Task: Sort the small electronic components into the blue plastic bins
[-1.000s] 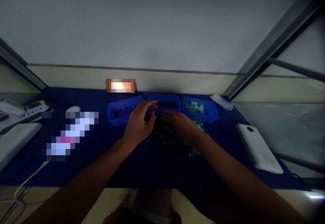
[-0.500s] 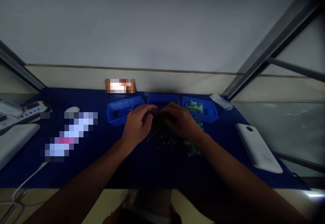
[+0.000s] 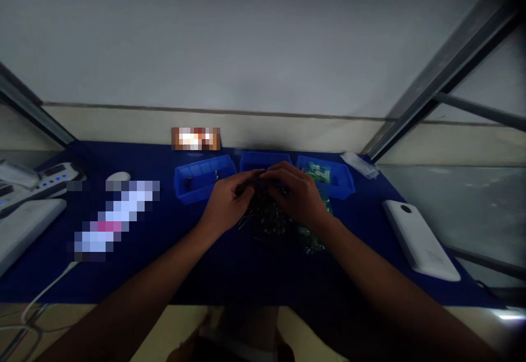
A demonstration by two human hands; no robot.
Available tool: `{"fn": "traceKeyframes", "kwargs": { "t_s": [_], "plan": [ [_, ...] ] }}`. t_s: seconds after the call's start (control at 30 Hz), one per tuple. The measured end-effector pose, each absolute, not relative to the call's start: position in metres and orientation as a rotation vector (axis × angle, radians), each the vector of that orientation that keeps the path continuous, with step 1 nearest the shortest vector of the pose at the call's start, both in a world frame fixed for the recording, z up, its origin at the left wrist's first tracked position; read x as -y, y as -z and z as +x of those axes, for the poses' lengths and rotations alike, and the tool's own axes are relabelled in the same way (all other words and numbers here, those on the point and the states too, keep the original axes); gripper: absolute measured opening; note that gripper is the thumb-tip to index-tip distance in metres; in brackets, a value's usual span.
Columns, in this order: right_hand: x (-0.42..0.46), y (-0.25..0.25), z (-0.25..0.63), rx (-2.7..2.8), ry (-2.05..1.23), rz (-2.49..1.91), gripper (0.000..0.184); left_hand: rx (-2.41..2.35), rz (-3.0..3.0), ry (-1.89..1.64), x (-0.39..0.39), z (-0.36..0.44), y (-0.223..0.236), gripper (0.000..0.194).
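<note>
Both of my hands meet over a dark pile of small parts on the blue mat. My left hand has its fingers curled, fingertips pinched toward the right hand. My right hand is also curled, its fingertips touching those of the left. What they pinch is too small and dark to name. Just behind the hands stand three blue bins: a left bin with a few small parts, a middle bin, and a right bin holding green pieces.
A white flat device lies at the right of the mat. A white mouse, a power strip and a white keyboard edge sit at the left. A clear bag lies at the back right. A metal frame post slants up on the right.
My right hand has lifted from the pile and moved left and back to meet the left hand; both hands' fingertips now touch in front of the middle bin.
</note>
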State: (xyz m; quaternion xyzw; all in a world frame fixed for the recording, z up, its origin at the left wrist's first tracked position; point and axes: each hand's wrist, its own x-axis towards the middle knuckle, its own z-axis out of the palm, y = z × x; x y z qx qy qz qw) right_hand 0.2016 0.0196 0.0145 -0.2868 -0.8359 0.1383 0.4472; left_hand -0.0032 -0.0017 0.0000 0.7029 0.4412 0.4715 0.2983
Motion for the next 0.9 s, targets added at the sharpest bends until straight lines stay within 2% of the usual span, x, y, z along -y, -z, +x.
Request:
{"fn": "traceKeyframes", "kwargs": {
  "t_s": [0.27, 0.53, 0.73, 0.9],
  "plan": [
    [-0.0204, -0.0117, 0.2004, 2.001, -0.397, -0.867, 0.017, -1.260, 2.107, -1.256, 0.0053, -0.0022, -0.0036, 0.043],
    [-0.0212, -0.0100, 0.2013, 2.003, -0.427, -0.970, 0.026, -1.214, 2.168, -1.218, 0.0063, -0.0020, -0.0008, 0.054],
    [-0.0198, -0.0143, 0.2001, 1.980, -0.351, -0.945, 0.012, -1.217, 2.246, -1.208, 0.0065, -0.0025, -0.0005, 0.052],
    [-0.0211, -0.0148, 0.2009, 1.955, -0.351, -0.968, 0.017, -1.203, 2.308, -1.187, 0.0067, -0.0035, 0.0014, 0.053]
  ]
}}
